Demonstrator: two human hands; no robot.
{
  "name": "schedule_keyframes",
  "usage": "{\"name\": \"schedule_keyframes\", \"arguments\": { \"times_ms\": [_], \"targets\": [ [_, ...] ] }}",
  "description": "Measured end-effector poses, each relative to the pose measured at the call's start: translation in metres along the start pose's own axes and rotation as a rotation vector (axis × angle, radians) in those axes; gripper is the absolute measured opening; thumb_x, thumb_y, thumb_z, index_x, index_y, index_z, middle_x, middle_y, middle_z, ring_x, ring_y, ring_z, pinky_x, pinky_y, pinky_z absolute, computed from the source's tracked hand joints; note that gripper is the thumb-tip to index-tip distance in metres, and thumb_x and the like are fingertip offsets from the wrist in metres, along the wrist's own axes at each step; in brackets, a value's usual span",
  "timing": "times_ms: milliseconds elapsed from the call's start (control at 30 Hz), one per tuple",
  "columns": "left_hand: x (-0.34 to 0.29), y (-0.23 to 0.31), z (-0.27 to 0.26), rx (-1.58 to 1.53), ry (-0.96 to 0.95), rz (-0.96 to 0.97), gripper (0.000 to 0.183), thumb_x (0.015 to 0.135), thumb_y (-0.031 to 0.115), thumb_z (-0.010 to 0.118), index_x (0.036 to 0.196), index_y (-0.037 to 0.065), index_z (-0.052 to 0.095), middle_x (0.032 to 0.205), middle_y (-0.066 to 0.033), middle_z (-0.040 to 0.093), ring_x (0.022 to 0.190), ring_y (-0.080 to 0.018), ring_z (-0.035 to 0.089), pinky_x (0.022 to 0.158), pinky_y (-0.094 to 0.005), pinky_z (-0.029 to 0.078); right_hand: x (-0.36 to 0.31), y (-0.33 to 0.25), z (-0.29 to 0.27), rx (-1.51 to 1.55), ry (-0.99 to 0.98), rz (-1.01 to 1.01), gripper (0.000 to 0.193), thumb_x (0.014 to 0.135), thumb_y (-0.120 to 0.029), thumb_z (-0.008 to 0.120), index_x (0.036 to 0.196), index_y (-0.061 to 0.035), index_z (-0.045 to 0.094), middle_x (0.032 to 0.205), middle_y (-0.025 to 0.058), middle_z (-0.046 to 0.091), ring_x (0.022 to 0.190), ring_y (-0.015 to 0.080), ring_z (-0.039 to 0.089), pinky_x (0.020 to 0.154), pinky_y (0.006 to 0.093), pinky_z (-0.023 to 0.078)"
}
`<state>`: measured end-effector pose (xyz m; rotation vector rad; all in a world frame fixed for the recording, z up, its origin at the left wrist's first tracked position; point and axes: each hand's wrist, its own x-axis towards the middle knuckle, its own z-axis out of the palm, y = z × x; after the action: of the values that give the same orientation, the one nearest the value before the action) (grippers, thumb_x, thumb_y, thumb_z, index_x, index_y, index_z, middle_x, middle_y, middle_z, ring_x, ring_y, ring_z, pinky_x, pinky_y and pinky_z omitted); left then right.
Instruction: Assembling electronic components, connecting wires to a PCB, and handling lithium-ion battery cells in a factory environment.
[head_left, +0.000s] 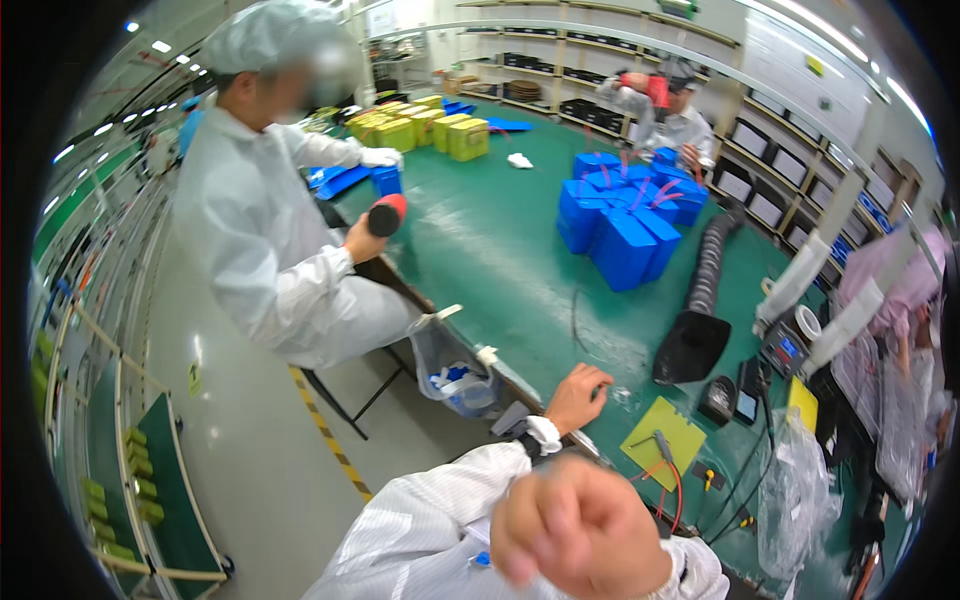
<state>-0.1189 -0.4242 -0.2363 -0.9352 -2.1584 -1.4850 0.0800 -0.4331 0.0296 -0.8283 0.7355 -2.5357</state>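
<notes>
The person's left hand (578,393) rests on the near edge of the green worktop (500,250), fingers curled and lightly spread, its grip closed on nothing. The right hand (580,530) hangs close under the camera, blurred, balled into a loose fist; whether its grip pinches anything I cannot tell.

Nearest the left hand, at about 4 o'clock from it, lies a yellow mat (662,440) with a probe-like tool (664,447) on it and red and black leads trailing toward 6 o'clock. A clear plastic bag (450,375) of scraps hangs off the worktop edge at 9 o'clock from the hand.

To work well here, I judge the left hand should stay planted on the edge as a brace while the right comes down to the mat, keeping clear of the leads so nothing snags.

Counts: two own hands; one yellow mat; one black ribbed hose (705,290) ending in a wide mouth; one cluster of blue packs (625,215) at 12 o'clock, roughly ten, overlapping too much for an exact number; a group of yellow packs (425,128) at 11 o'clock, about six; two other people, one seated at 10 o'clock holding a red-and-black tool (386,215), one at 1 o'clock.
</notes>
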Motion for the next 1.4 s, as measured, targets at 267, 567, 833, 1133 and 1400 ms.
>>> {"name": "schedule_keyframes", "arguments": {
  "times_ms": [267, 567, 833, 1133, 1400],
  "targets": [
    [0.005, 0.002, -0.003, -0.007, -0.029, -0.001, 0.015, 0.082, 0.000, 0.066, 0.096, 0.004, 0.071, 0.087, -0.0102, 0.067, 0.086, -0.0297, 0.060, 0.071, -0.0375, 0.050, -0.018, 0.003, -0.065, 0.154, 0.462, 0.018, 0.016, 0.101, -0.012, 0.061, 0.116, -0.0070, 0.057, 0.113, 0.0050, 0.065, 0.102, 0.0122, 0.062, 0.087, 0.0273, 0.048],
    [0.006, 0.003, 0.002, 0.042, -0.052, -0.035, 0.014, 0.083, -0.001, 0.067, 0.095, 0.004, 0.071, 0.087, -0.0093, 0.067, 0.083, -0.0271, 0.060, 0.066, -0.0343, 0.050, -0.038, -0.023, -0.085, 0.162, 0.530, -0.104, 0.017, 0.099, -0.013, 0.064, 0.112, -0.0060, 0.056, 0.114, 0.0063, 0.060, 0.101, 0.0148, 0.059, 0.087, 0.0296, 0.047],
    [0.016, 0.013, -0.003, 0.017, -0.145, -0.097, 0.015, 0.083, -0.002, 0.067, 0.097, 0.004, 0.070, 0.086, -0.0096, 0.066, 0.085, -0.0283, 0.058, 0.066, -0.0353, 0.048, -0.061, -0.067, -0.063, -0.365, -0.057, -0.573, 0.055, 0.098, -0.048, 0.059, 0.113, 0.0051, 0.059, 0.120, 0.0215, 0.052, 0.103, 0.0281, 0.052, 0.091, 0.0404, 0.040],
    [0.014, 0.013, -0.002, 0.032, -0.139, -0.130, 0.015, 0.083, -0.002, 0.067, 0.097, 0.003, 0.070, 0.090, -0.0114, 0.067, 0.086, -0.0296, 0.059, 0.068, -0.0366, 0.049, -0.065, -0.037, -0.064, 0.365, -0.246, -0.561, 0.099, 0.091, -0.070, 0.053, 0.138, 0.0162, 0.047, 0.153, 0.0392, 0.020, 0.145, 0.0556, 0.018, 0.113, 0.0636, 0.023],
    [0.015, 0.010, -0.001, 0.036, -0.130, -0.115, 0.014, 0.083, -0.001, 0.068, 0.096, 0.002, 0.070, 0.089, -0.0111, 0.067, 0.083, -0.0269, 0.060, 0.067, -0.0343, 0.049, -0.057, -0.069, -0.040, 0.782, -0.203, -0.502, 0.112, 0.086, -0.075, 0.055, 0.138, 0.0228, 0.041, 0.156, 0.0431, 0.005, 0.148, 0.0551, 0.009, 0.117, 0.0634, 0.013]
  ]
}}
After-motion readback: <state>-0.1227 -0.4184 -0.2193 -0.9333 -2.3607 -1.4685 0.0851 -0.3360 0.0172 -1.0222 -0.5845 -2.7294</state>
